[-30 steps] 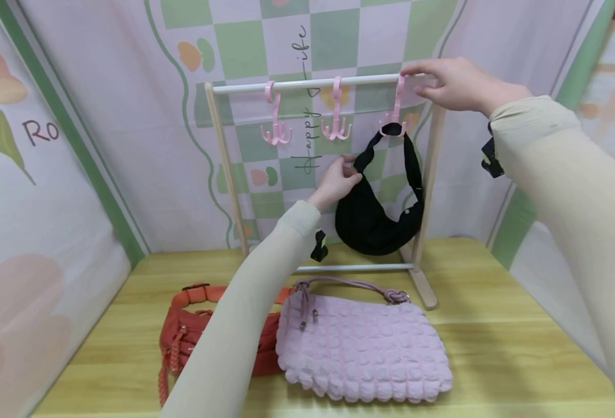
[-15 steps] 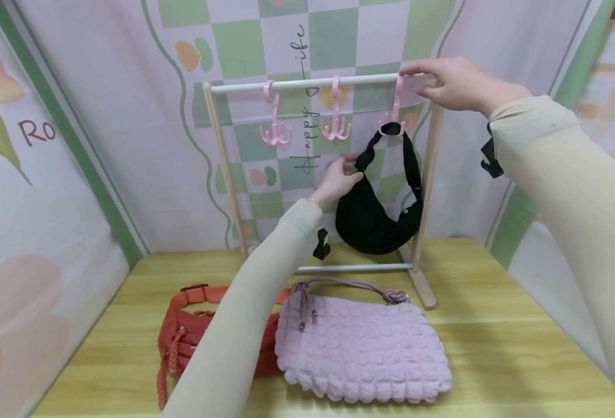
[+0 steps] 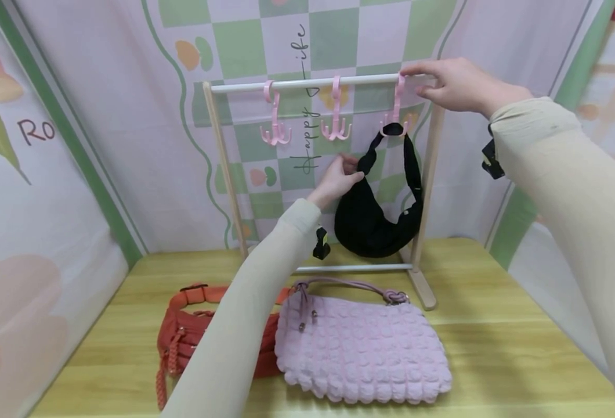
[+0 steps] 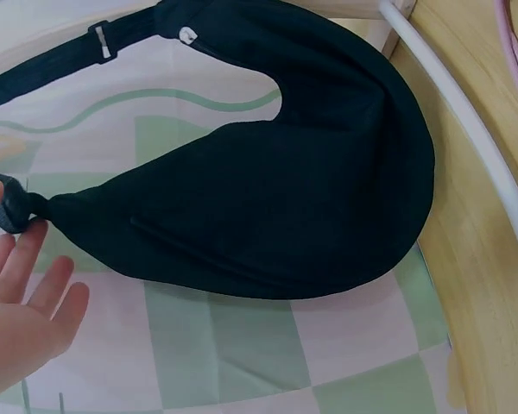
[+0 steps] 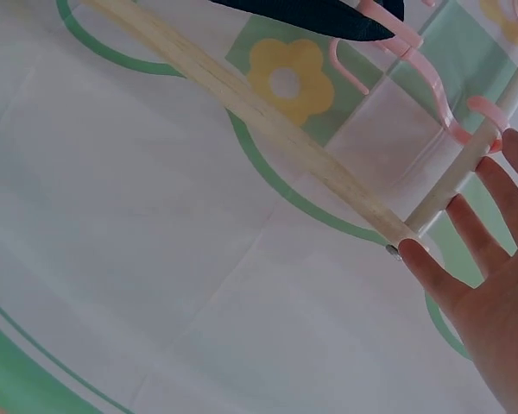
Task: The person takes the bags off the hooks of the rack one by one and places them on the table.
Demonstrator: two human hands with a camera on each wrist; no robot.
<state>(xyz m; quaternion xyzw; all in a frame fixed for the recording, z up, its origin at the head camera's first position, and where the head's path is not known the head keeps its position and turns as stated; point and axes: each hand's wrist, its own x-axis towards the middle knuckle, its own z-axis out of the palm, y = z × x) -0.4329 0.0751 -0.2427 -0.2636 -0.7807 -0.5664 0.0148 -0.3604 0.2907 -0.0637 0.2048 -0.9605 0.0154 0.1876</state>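
A black crescent-shaped shoulder bag (image 3: 372, 226) hangs by its strap from the rightmost pink four-prong hook (image 3: 397, 98) on a rack's white rail (image 3: 307, 84). My left hand (image 3: 337, 181) lightly pinches the strap beside its knot, with thumb in front and fingertips partly hidden behind. In the left wrist view, the left fingers (image 4: 60, 297) are spread beside the knot (image 4: 41, 205). My right hand (image 3: 456, 84) rests on the rail's right end with extended fingers, its foremost fingertip at the hook's top. In the right wrist view its fingers (image 5: 475, 233) lie apart along the rail.
Two more pink hooks, one at the left (image 3: 275, 119) and one in the middle (image 3: 336, 113), hang bare. On the wooden table (image 3: 500, 325) lie a puffy pink handbag (image 3: 365, 348) and a red waist bag (image 3: 187, 334), partly covered by my left sleeve. Patterned cloth stands behind.
The left hand's fingertips have shifted slightly at the strap, and the black bag has swung a little. My right hand stays at the rail's end.
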